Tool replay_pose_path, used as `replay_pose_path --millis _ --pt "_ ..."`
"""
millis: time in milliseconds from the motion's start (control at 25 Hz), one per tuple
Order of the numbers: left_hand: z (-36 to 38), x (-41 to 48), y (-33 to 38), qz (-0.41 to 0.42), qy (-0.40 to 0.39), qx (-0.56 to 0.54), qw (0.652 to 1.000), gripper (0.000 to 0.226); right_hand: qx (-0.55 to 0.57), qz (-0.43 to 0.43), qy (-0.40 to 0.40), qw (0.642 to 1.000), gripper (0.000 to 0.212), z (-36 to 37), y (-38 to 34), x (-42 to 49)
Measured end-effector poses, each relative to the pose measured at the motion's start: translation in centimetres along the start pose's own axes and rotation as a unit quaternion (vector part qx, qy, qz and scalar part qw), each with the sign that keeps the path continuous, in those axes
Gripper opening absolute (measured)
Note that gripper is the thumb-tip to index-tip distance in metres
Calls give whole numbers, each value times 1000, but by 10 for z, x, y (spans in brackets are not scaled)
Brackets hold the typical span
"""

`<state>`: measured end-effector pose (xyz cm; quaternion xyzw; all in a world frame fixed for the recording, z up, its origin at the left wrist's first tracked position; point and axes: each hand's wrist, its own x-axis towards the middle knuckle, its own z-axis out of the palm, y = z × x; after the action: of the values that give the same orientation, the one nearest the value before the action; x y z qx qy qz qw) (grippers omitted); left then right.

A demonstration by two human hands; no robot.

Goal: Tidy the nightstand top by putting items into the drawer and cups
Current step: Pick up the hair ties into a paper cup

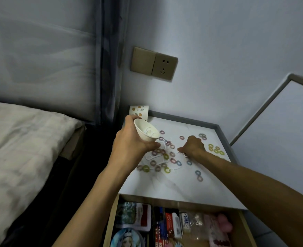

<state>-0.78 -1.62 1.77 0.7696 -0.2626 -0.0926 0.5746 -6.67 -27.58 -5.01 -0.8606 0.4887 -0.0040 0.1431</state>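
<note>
Your left hand wraps a white paper cup and holds it tipped, mouth turned toward your right hand. That tilt makes sense: the open rim faces the spot where you are picking, so whatever you lift has only a short way to travel. A few pale rings already lie inside the cup.

Your right hand is down on the nightstand top, fingers curled in and pinched narrow at the tips. You seem to be nipping one small ring there, but the fingers hide it, so I cannot tell whether anything is actually caught.

The rings are the work. Most are scattered just below the cup and to the left of your pinch, mixed with thin white loops. A yellow-green cluster lies just right of your right hand, and a few strays sit nearer you, beside your forearm.

A second cup, patterned, stands behind your left hand against the wall, probably waiting for another sort.

The drawer below your wrists is pulled open and already crowded with packets.

Plenty of rings remain; you look early in the job.
</note>
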Motion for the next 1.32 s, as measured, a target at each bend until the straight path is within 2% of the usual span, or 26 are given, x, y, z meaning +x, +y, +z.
replay_pose_path --millis 160,360,520,680,760,920,1200,1320 --pt "-4 2 -1 -4 1 -12 1000 79 -24 15 -51 998 32 -6 -11 6" --pt "-6 6 -2 -9 4 -18 1000 79 -23 -5 -61 998 28 -2 -12 14" --pt "-8 5 -1 -4 4 -14 1000 78 -87 -64 -43 993 19 -12 -9 17" --pt "-6 3 0 -6 5 -13 1000 79 -140 -154 45 977 14 -29 -14 19" --pt "-5 2 0 -4 3 -6 1000 79 -154 -189 44 969 12 -28 -18 20" --pt "-4 3 -1 -5 0 -5 1000 79 -137 -189 -6 972 15 -7 -14 25" --pt "1 7 -1 -16 4 -10 1000 79 -16 -125 -37 991 37 -4 -3 24" --pt "3 6 0 -14 4 -4 1000 80 13 -99 -25 995 43 3 2 17"
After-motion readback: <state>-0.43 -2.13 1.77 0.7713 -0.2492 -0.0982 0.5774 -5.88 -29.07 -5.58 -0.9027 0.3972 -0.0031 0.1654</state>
